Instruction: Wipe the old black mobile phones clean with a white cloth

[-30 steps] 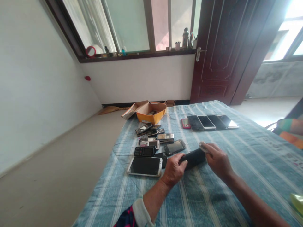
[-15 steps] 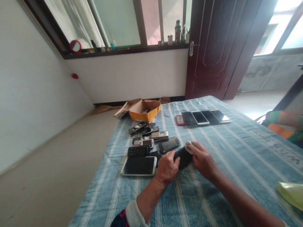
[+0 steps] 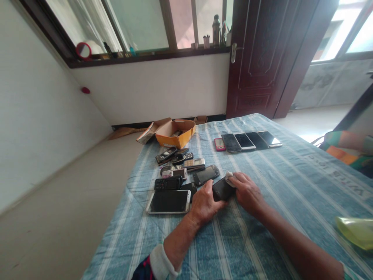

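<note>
A dark mobile phone point(image 3: 222, 189) is tilted above the bed, its near-left end gripped by my left hand point(image 3: 205, 203). My right hand point(image 3: 247, 192) pinches a crumpled white wipe point(image 3: 230, 177) against the phone's far-right corner. Just beyond my left hand lies a dark touchscreen phone point(image 3: 206, 175). To the left of that hand are a large white smartphone point(image 3: 168, 201) with a black screen, a black keypad phone point(image 3: 168, 183) and a white phone point(image 3: 175, 174). A silver keypad phone point(image 3: 194, 163) lies a little farther back.
An open orange box point(image 3: 176, 136) with something inside stands at the bed's far left edge. Several smartphones lie in a row beside a small pink phone point(image 3: 219, 144). A yellow-green translucent packet point(image 3: 357, 233) lies at right on the striped bedcover point(image 3: 279, 233).
My left hand's hold has shifted and the phone now lies flatter, showing more of its face. The wipe stays at its far corner. The whole view has shifted slightly.
</note>
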